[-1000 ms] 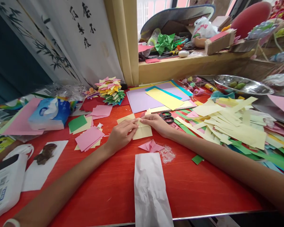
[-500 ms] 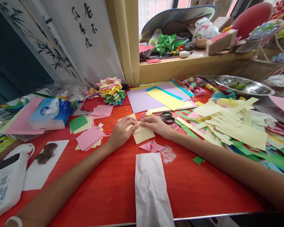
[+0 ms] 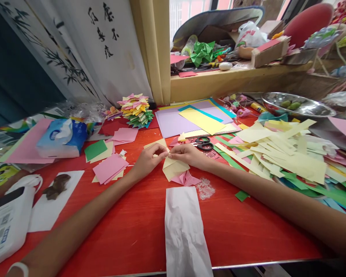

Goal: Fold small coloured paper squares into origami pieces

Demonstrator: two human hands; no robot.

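Both my hands meet over the middle of the red table (image 3: 127, 231), pinching a pale yellow sheet of paper (image 3: 175, 168) by its upper part. My left hand (image 3: 150, 161) is closed on its left side, and my right hand (image 3: 187, 154) grips it from the right. The sheet's lower part hangs below the fingers and looks bent. A folded pink paper piece (image 3: 187, 179) lies just below, partly covered by the sheet. Another pale yellow paper (image 3: 158, 142) lies behind my left hand. Black-handled scissors (image 3: 204, 147) rest beyond my right hand.
Pink square papers (image 3: 110, 168) and a tissue pack (image 3: 62, 138) are on the left. A layered paper stack (image 3: 136, 110) stands at the back. Paper strips (image 3: 288, 154) are heaped on the right, near a metal bowl (image 3: 308, 109). A white paper bag (image 3: 184, 231) lies in front.
The pale yellow sheet has turned and tilted in my fingers, its lower edge now reaching over the pink piece. My hands have shifted only slightly.
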